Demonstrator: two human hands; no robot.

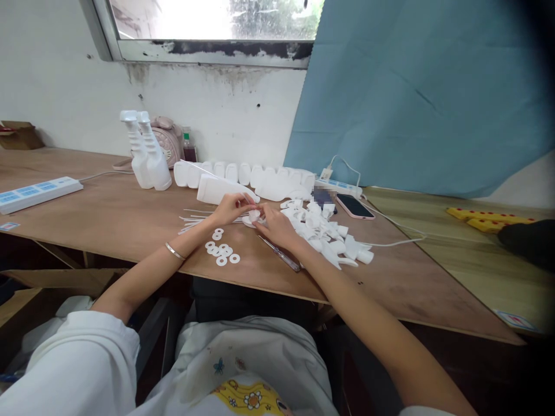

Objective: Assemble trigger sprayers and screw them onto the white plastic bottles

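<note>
a white plastic piece (pixel 254 215) is pinched by the fingertips of left hand (pixel 235 208) and right hand (pixel 276 226) over the surface (pixel 117 219); washers (pixel 220 251), thin tubes (pixel 193 219) and heaped trigger-sprayer heads (pixel 323 228) are seemingly left loose; finished ones cannot be told.

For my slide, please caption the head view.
Left hand and right hand handle a small white plastic part near flat white rings.
</note>
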